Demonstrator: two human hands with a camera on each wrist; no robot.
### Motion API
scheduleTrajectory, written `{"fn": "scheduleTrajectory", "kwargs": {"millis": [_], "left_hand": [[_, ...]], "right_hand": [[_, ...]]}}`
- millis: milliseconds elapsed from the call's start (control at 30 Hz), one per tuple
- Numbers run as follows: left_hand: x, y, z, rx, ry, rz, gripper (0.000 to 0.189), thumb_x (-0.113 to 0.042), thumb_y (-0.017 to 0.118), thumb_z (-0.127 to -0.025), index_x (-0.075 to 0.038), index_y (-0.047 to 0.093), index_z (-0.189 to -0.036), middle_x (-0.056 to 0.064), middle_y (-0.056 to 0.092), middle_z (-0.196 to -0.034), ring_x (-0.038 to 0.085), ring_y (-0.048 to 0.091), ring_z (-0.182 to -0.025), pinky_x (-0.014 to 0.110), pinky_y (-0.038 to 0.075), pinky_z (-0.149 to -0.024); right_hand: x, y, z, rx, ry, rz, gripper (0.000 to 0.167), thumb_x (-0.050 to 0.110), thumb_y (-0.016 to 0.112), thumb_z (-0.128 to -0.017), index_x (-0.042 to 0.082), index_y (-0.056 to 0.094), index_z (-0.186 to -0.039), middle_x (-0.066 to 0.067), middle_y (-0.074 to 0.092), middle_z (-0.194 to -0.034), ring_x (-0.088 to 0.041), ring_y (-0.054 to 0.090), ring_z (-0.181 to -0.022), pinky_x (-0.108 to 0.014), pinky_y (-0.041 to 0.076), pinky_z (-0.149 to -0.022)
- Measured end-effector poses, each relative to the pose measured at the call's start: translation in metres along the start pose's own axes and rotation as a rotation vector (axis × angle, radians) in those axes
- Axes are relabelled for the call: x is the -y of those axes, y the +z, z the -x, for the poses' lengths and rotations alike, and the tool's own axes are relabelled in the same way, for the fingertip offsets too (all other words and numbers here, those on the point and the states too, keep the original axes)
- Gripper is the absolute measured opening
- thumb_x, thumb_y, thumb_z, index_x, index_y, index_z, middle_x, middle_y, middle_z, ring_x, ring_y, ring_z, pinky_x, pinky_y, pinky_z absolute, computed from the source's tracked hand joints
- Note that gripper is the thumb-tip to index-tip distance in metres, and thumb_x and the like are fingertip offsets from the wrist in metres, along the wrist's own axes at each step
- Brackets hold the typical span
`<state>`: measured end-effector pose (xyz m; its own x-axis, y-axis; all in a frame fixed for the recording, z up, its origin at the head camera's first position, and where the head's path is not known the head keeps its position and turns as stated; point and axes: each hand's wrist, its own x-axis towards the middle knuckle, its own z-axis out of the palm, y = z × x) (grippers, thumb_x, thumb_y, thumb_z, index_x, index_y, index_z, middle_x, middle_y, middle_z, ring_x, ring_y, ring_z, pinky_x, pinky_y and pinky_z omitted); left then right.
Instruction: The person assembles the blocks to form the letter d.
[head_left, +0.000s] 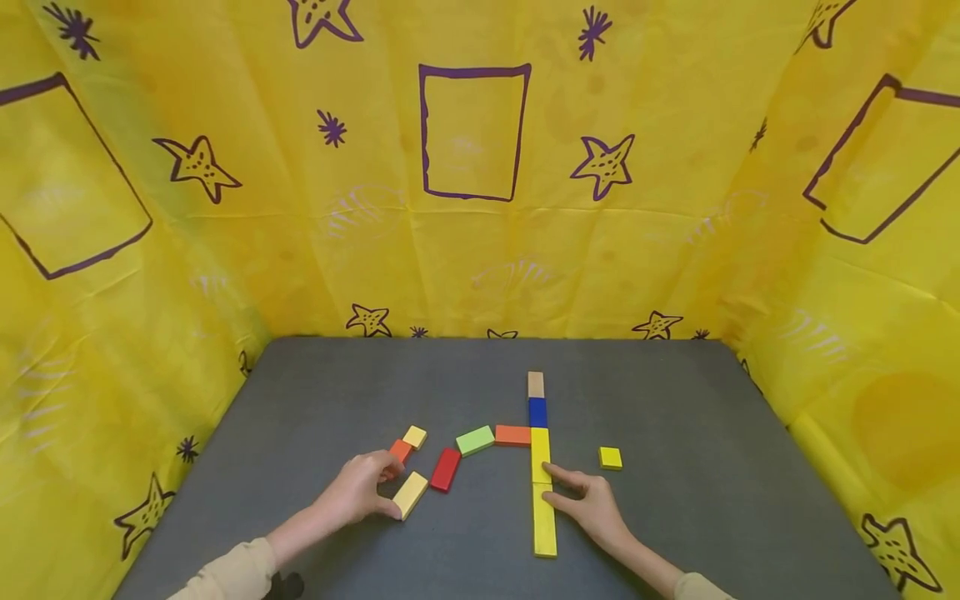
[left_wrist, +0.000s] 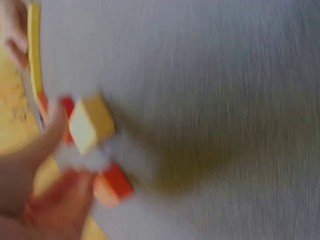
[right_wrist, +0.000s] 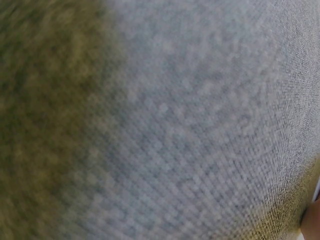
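In the head view my left hand (head_left: 358,490) has its thumb at the near end of a cream block (head_left: 410,496). Its fingers, bent, come up to an orange block (head_left: 401,451), with a gap between thumb and fingertips. The left wrist view is blurred but shows the cream block (left_wrist: 92,122) by the thumb and the orange block (left_wrist: 113,184) by the fingers. My right hand (head_left: 596,508) touches the right side of two long yellow blocks, the farther one (head_left: 540,454) with the index finger and the nearer one (head_left: 544,521) with the thumb.
Beyond the yellow blocks, a blue block (head_left: 537,412) and a wooden block (head_left: 536,384) continue the line. An orange block (head_left: 513,436), a green block (head_left: 476,441) and a red block (head_left: 446,470) curve leftward. A small pale-yellow block (head_left: 415,437) and a yellow square block (head_left: 611,458) lie on the grey table (head_left: 675,400).
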<state>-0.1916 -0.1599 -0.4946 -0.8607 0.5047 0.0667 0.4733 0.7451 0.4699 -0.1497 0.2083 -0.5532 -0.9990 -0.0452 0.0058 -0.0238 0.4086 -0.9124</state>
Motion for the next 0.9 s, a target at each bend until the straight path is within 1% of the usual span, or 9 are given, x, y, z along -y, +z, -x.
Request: {"fn": "scheduleTrajectory", "kwargs": {"millis": [100,167,200,267,400,567,667,800,900], "left_hand": [[0.011,-0.009,-0.01,0.131,0.191,0.007,0.063,-0.019,0.09,-0.056,-0.001,0.064,-0.111,0.007,0.068,-0.107,0.019,0.063,-0.097,0.032,0.052,-0.083],[0.016,-0.013,-0.015,0.226,0.267,0.025,0.068,-0.017,0.089,-0.06,0.001,0.061,-0.119,0.009,0.065,-0.118,0.021,0.06,-0.107,0.033,0.051,-0.091],[0.019,-0.014,-0.016,0.268,0.282,0.042,0.07,-0.016,0.088,-0.061,0.002,0.059,-0.122,0.01,0.064,-0.122,0.021,0.059,-0.11,0.032,0.05,-0.092],[0.022,-0.015,-0.019,0.335,0.287,0.065,0.073,-0.014,0.088,-0.063,0.002,0.056,-0.126,0.011,0.061,-0.127,0.021,0.058,-0.114,0.029,0.05,-0.093],[0.024,-0.016,-0.023,0.412,0.27,0.089,0.072,-0.011,0.085,-0.066,0.0,0.054,-0.13,0.011,0.058,-0.131,0.019,0.056,-0.119,0.026,0.049,-0.095],[0.023,-0.017,-0.026,0.437,0.312,0.057,0.068,-0.007,0.083,-0.067,-0.001,0.056,-0.129,0.01,0.06,-0.129,0.018,0.057,-0.119,0.028,0.049,-0.095],[0.025,-0.016,-0.027,0.421,0.351,0.033,0.065,-0.006,0.083,-0.066,0.0,0.058,-0.126,0.01,0.062,-0.126,0.018,0.058,-0.116,0.027,0.05,-0.093],[0.027,-0.014,-0.025,0.389,0.372,0.026,0.063,-0.006,0.084,-0.064,0.0,0.061,-0.122,0.01,0.065,-0.122,0.016,0.06,-0.112,0.024,0.051,-0.089],[0.027,-0.014,-0.023,0.361,0.368,0.036,0.061,-0.007,0.085,-0.064,-0.001,0.062,-0.121,0.009,0.065,-0.12,0.016,0.06,-0.111,0.024,0.052,-0.088]], "right_hand": [[0.0,-0.001,0.0,-0.009,0.004,-0.006,0.044,0.026,0.079,-0.075,0.018,0.069,-0.117,0.001,0.067,-0.119,-0.021,0.061,-0.116,-0.034,0.049,-0.095],[-0.001,-0.001,0.0,-0.01,0.007,-0.007,0.044,0.026,0.079,-0.075,0.018,0.069,-0.117,0.001,0.067,-0.119,-0.02,0.061,-0.116,-0.033,0.049,-0.096],[-0.001,-0.001,0.0,-0.007,0.006,-0.002,0.044,0.027,0.079,-0.075,0.019,0.068,-0.118,0.001,0.067,-0.119,-0.019,0.06,-0.116,-0.033,0.049,-0.096],[-0.002,-0.001,-0.001,-0.001,0.003,0.003,0.045,0.028,0.078,-0.076,0.019,0.068,-0.118,0.001,0.067,-0.119,-0.019,0.06,-0.116,-0.032,0.049,-0.095],[-0.003,0.0,-0.001,0.0,-0.001,0.019,0.045,0.029,0.078,-0.076,0.02,0.068,-0.119,0.002,0.067,-0.12,-0.019,0.06,-0.116,-0.033,0.049,-0.095],[-0.004,0.0,-0.001,-0.009,0.004,0.031,0.045,0.028,0.079,-0.075,0.021,0.068,-0.118,0.004,0.067,-0.119,-0.019,0.06,-0.116,-0.035,0.049,-0.096],[-0.004,0.0,-0.001,-0.011,0.001,0.027,0.045,0.028,0.079,-0.075,0.021,0.068,-0.118,0.003,0.067,-0.119,-0.019,0.06,-0.116,-0.036,0.049,-0.096],[-0.003,0.0,-0.001,-0.005,0.006,0.01,0.045,0.028,0.079,-0.075,0.02,0.068,-0.118,0.003,0.067,-0.119,-0.019,0.06,-0.116,-0.034,0.049,-0.095],[0.016,-0.001,0.004,-0.003,0.017,-0.001,0.043,0.021,0.078,-0.076,0.014,0.068,-0.118,-0.002,0.067,-0.119,-0.022,0.061,-0.116,-0.036,0.049,-0.095]]}}
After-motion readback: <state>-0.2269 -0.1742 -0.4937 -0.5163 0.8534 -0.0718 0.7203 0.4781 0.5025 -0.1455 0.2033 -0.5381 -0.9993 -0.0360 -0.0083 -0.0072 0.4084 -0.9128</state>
